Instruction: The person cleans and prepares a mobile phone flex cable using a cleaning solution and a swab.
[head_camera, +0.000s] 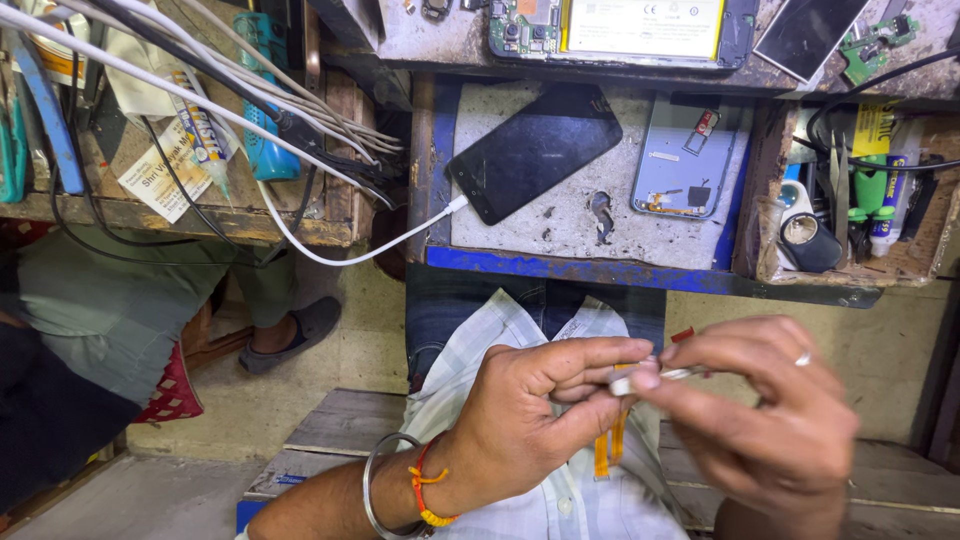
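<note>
Below the bench (600, 272), left hand (525, 420) and right hand (770, 420) meeting, fingers of both pinched on a small part (622, 385), orange ribbon (602, 455) dangling beneath.

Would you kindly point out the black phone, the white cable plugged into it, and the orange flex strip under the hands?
black phone (535, 150), head view, middle of its dark screen.
white cable (345, 258), head view, low point of its curve.
orange flex strip (601, 455), head view, lower end of the strip.

A single head-worn view looks steeply down from close above: the hands (650, 410) fill the lower centre of the frame, the tabletop (570, 225) crosses the upper half, the floor lies lower left
</note>
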